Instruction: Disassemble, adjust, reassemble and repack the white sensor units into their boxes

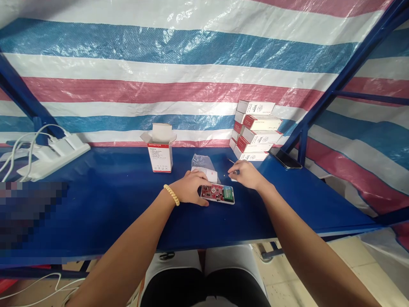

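On the blue table lies a white device with its red circuit board and a green battery exposed. My left hand has its thumb and fingers around the device's left end. To the right and a little above the device, my right hand is closed in a pinch on a thin tool, whose shaft points up and left. Small white bits lie beside its fingertips. Behind the device sit a white piece and a clear plastic bag, partly covered by my left fingers.
An open detector box stands behind and left. Stacked boxes rise at the back right, beside a black phone. A power strip with white cables lies far left. The striped sheet hangs behind the table.
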`<act>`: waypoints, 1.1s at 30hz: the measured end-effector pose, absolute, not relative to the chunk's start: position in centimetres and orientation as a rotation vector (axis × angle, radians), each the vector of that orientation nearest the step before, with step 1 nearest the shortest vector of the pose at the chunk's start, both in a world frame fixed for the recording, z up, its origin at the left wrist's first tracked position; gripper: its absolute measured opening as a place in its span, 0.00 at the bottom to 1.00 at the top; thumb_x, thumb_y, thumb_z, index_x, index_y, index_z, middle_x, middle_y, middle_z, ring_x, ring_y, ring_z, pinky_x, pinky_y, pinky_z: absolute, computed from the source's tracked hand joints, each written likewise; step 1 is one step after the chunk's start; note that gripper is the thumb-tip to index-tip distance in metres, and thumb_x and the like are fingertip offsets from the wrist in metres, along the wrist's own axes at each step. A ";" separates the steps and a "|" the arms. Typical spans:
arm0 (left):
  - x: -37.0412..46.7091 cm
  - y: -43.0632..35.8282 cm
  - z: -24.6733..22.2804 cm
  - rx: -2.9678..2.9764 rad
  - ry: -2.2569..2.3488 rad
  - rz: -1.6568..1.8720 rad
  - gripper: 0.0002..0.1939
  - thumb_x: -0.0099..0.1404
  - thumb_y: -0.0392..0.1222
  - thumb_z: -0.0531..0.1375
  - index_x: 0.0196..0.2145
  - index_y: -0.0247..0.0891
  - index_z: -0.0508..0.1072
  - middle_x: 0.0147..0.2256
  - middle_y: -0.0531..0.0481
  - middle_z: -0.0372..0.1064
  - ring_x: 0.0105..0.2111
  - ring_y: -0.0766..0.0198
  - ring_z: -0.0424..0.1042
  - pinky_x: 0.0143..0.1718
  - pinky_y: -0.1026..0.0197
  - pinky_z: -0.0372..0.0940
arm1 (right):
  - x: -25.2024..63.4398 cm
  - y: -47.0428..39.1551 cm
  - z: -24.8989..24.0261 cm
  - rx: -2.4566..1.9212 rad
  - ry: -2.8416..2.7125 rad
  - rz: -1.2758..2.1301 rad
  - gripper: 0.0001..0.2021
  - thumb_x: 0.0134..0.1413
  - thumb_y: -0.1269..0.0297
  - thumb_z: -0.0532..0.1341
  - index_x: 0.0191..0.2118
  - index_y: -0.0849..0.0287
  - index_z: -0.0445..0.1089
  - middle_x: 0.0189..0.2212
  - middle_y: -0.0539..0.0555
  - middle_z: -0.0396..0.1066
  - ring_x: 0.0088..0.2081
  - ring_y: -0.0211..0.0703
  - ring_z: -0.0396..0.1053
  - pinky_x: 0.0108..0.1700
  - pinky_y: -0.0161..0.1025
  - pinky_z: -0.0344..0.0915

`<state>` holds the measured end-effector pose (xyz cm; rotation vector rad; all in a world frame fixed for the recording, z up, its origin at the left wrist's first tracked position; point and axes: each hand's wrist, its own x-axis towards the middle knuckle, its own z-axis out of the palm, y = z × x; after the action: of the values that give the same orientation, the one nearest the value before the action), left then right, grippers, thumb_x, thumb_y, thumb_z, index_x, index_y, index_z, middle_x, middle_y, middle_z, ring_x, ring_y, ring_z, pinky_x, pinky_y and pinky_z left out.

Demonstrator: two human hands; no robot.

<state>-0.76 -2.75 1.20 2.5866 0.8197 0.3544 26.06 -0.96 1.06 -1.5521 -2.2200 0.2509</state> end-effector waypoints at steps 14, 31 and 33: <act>0.1 -2.2 -0.1 2.598 0.781 0.553 0.17 0.44 0.49 0.71 0.33 0.42 0.82 0.40 0.48 0.71 0.44 0.51 0.67 0.52 0.51 0.51 | 24.6 -1.0 -1.0 -1.549 -2.246 0.002 0.10 0.53 0.65 0.61 0.35 0.54 0.81 0.40 0.58 0.72 0.45 0.51 0.65 0.52 0.48 0.61; -0.6 -2.6 1.4 2.480 0.857 0.519 0.28 0.46 0.57 0.71 0.43 0.41 0.77 0.47 0.45 0.69 0.50 0.47 0.67 0.54 0.47 0.56 | 24.6 -1.7 0.2 -1.669 -2.006 0.217 0.11 0.50 0.68 0.61 0.37 0.59 0.79 0.39 0.56 0.76 0.42 0.48 0.71 0.51 0.44 0.65; -0.7 -2.7 1.7 2.485 0.861 0.577 0.23 0.51 0.53 0.68 0.43 0.40 0.76 0.47 0.45 0.70 0.49 0.50 0.68 0.54 0.48 0.57 | 24.9 -1.9 0.3 -1.681 -1.969 0.226 0.12 0.50 0.70 0.59 0.37 0.59 0.79 0.39 0.56 0.76 0.41 0.47 0.72 0.50 0.43 0.66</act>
<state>-0.66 -2.68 1.72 2.4846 0.8612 0.5766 24.93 -1.93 0.32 -1.6808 -1.9693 0.2260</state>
